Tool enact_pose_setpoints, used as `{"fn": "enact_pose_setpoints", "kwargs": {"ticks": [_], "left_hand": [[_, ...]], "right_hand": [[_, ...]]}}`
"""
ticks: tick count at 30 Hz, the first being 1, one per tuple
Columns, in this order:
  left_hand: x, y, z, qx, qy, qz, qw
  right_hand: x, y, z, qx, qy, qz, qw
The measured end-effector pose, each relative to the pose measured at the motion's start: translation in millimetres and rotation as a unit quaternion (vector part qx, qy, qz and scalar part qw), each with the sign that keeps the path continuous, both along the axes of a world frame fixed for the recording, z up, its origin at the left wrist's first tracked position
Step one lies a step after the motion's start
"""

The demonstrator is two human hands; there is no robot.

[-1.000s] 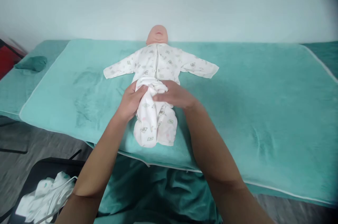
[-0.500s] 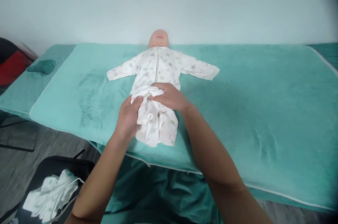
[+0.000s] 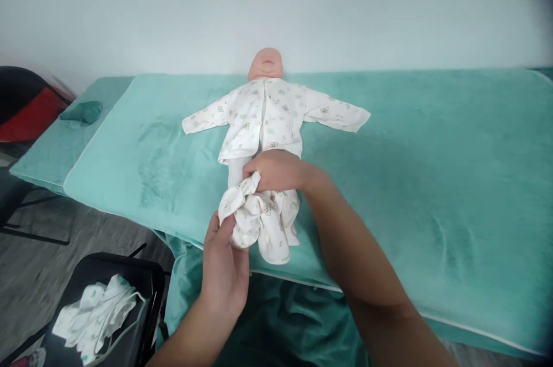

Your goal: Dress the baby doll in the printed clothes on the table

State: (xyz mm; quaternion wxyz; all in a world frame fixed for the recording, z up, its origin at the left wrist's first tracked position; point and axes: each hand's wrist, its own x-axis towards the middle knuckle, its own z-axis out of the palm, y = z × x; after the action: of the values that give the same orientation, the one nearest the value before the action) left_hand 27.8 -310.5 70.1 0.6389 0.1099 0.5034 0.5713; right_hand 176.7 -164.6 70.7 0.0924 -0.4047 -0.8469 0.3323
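Observation:
A baby doll (image 3: 265, 65) lies on its back, wearing a white printed long-sleeved top (image 3: 276, 105) with both sleeves spread out. Matching white printed pants (image 3: 270, 220) are bunched low over its legs, and one pale leg (image 3: 235, 171) shows between top and pants. My left hand (image 3: 224, 260) is closed on the bunched cloth at the lower left, near the bed's front edge. Above the doll's lap, my right hand (image 3: 276, 170) pinches the upper edge of the pants. Its palm side is hidden, and so is the doll's other thigh.
The doll lies on a green padded bed cover (image 3: 410, 182) against a pale wall (image 3: 302, 10). A black chair (image 3: 142, 275) at lower left bears crumpled white cloth (image 3: 97, 315). A small green cushion (image 3: 82, 112) and a red and black chair (image 3: 30, 105) are at far left.
Both hands have pulled the pants' left side downward, baring one leg. My left hand has moved down toward the bed's front edge. The view has shifted slightly.

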Motion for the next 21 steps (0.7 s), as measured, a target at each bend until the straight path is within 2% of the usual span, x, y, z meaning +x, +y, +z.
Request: {"fn": "enact_pose_setpoints", "kwargs": {"ticks": [6, 11, 13, 16, 21], "left_hand": [[0.6, -23.5, -17.3, -0.026, 0.010, 0.081, 0.996], [-13.5, -26.4, -35.6, -0.037, 0.062, 0.123, 0.990], [-21.2, -25.1, -43.8, -0.042, 0.070, 0.105, 0.991], [-30.5, -24.0, -50.0, -0.031, 0.095, 0.041, 0.994], [-37.6, -26.0, -42.2, -0.029, 0.115, -0.017, 0.993]], "right_hand": [[-12.7, -9.8, -1.3, 0.044, -0.089, -0.003, 0.995], [-21.3, -13.9, -5.7, 0.079, -0.121, -0.006, 0.989], [-21.6, -14.4, -7.6, 0.076, -0.116, -0.003, 0.990], [-19.8, -14.9, -10.6, 0.074, -0.101, 0.000, 0.992], [-17.3, -14.7, -12.4, 0.091, -0.109, 0.007, 0.990]]}}
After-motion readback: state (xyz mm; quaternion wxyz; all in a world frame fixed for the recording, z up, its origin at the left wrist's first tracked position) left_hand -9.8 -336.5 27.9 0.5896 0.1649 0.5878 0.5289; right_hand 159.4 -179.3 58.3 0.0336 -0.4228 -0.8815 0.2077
